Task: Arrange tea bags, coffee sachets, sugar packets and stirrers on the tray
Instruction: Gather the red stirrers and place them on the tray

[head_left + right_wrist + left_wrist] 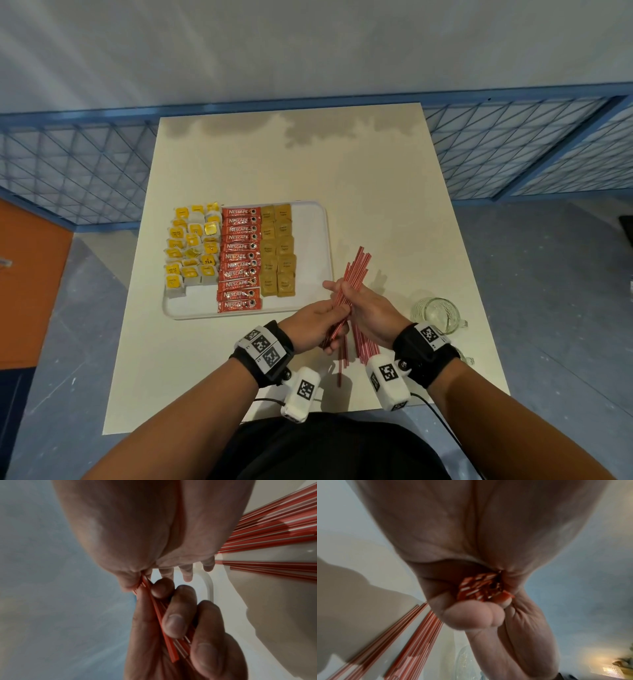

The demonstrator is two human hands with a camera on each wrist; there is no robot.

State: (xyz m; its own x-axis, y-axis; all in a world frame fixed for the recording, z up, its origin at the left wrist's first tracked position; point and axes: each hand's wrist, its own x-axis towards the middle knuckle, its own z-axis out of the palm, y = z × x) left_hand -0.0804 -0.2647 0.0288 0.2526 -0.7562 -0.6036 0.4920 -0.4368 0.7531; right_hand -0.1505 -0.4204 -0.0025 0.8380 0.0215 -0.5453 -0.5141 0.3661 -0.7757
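A white tray (312, 240) holds yellow tea bags (193, 246) on its left, red coffee sachets (239, 260) in the middle and brown sugar packets (278, 250) beside them. Its right strip is bare. Just right of the tray, both hands hold one bundle of red striped stirrers (356, 270) above the table. My left hand (329, 318) grips the bundle's near end (479, 586). My right hand (346, 291) wraps it higher up, thumb pinching it (142, 584). More stirrers (364, 346) lie loose on the table under the hands.
A clear glass mug (438, 315) stands on the table right of my right wrist. The cream table (359, 178) stretches away beyond the tray. A blue mesh fence (513, 147) runs behind it, with grey floor on both sides.
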